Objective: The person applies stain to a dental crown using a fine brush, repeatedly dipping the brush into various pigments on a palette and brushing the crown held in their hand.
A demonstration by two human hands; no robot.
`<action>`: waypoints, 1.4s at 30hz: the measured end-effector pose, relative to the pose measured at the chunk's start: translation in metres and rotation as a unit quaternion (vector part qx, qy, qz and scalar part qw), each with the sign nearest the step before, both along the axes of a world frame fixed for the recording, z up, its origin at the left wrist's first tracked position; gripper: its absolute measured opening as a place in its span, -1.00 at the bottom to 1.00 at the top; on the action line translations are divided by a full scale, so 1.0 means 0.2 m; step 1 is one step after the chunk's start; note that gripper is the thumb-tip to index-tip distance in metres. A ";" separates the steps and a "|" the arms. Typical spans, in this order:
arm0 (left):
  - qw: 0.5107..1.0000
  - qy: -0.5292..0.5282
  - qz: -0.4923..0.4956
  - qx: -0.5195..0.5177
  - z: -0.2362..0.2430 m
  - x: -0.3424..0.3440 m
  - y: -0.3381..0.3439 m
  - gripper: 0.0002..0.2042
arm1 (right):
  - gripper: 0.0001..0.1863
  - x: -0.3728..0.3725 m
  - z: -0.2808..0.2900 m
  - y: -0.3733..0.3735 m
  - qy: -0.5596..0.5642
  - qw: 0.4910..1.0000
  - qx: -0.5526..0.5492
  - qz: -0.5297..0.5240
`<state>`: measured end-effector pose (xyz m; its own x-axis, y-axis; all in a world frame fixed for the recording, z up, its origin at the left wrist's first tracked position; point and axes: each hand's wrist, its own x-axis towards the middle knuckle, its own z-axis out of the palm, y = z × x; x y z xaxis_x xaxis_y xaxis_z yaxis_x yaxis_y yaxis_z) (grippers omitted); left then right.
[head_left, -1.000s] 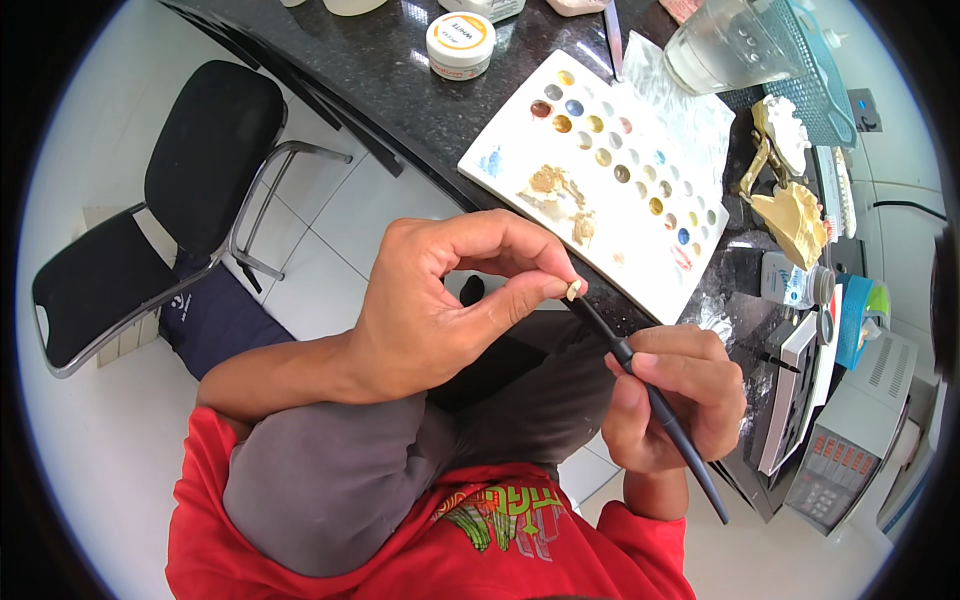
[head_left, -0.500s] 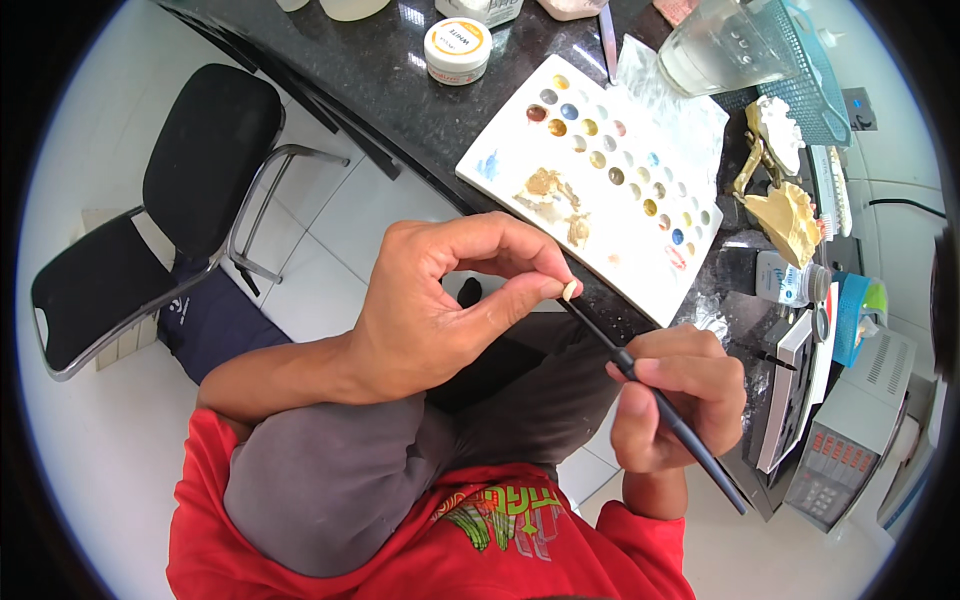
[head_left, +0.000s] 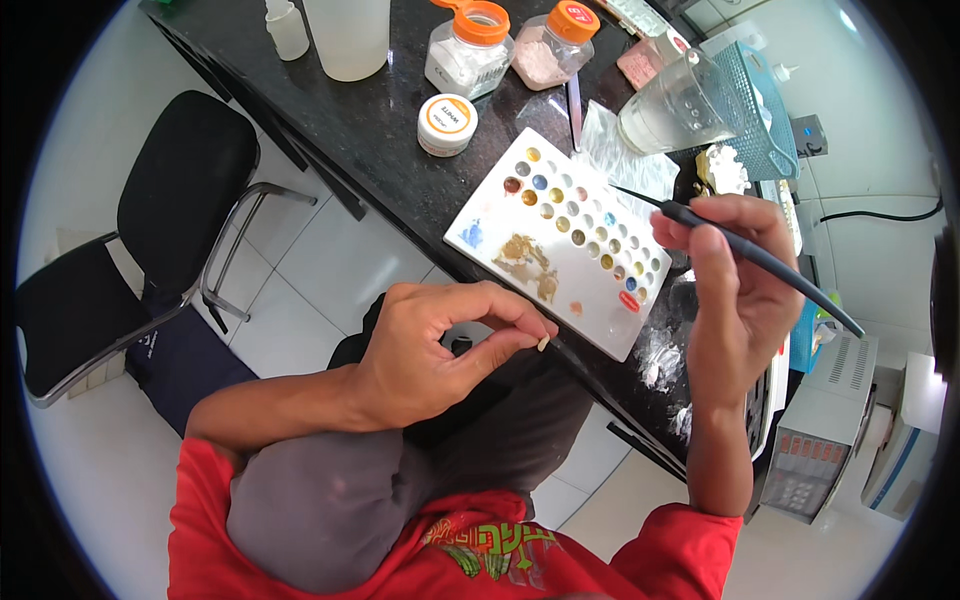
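My left hand point(head_left: 420, 345) pinches a tiny cream-coloured piece, like a dental crown point(head_left: 543, 343), between thumb and index finger, just off the counter's front edge. In my right hand point(head_left: 725, 300) is a slim black brush point(head_left: 770, 257), held like a pen. Its fine tip points left, by the border between the palette and a crumpled white tissue point(head_left: 608, 145); whether it touches either I cannot tell. The white palette point(head_left: 600, 328) lies on the counter, with rows of small wells of coloured paint and brown and blue smears on its flat side.
On the dark counter point(head_left: 390, 165) stand a white lidded jar point(head_left: 446, 128), two orange-capped powder jars point(head_left: 468, 60), a glass of cloudy liquid point(head_left: 655, 120) and a blue basket point(head_left: 755, 110). White powder point(head_left: 660, 358) is scattered right of the palette. A black chair point(head_left: 185, 165) stands at left.
My right hand has lifted the brush away from the crown and moved up and right, over the palette's far side. My left hand still pinches the crown. The view has shifted, showing more counter.
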<state>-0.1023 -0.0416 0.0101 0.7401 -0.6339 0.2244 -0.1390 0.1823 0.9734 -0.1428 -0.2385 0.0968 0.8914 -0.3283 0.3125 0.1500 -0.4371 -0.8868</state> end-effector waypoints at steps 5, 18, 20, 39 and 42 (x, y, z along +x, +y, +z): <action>1.000 -0.014 -0.006 -0.008 -0.01 0.01 0.01 -0.94 | -0.85 0.07 -0.08 0.01 0.038 0.998 -0.050 -0.004; 1.000 -0.015 -0.004 -0.012 -0.01 0.01 0.01 -0.95 | -0.89 0.12 -0.10 0.02 0.049 0.998 -0.040 0.007; 1.000 -0.014 -0.004 -0.011 -0.01 0.01 0.01 -0.95 | -0.90 0.12 -0.09 0.01 0.047 0.999 -0.025 0.003; 1.000 -0.010 -0.011 -0.011 -0.02 0.01 0.01 -0.98 | -0.94 0.13 -0.10 0.01 0.031 0.999 -0.039 -0.005; 1.000 -0.004 -0.009 -0.011 -0.02 0.01 0.01 -0.97 | -0.95 0.12 -0.10 0.01 0.042 0.998 -0.040 -0.019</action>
<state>-0.1009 -0.0395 0.0056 0.7264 -0.6421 0.2450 -0.1438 0.2065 0.9678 -0.1185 -0.2367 0.0768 0.9034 -0.3386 0.2632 0.0584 -0.5109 -0.8576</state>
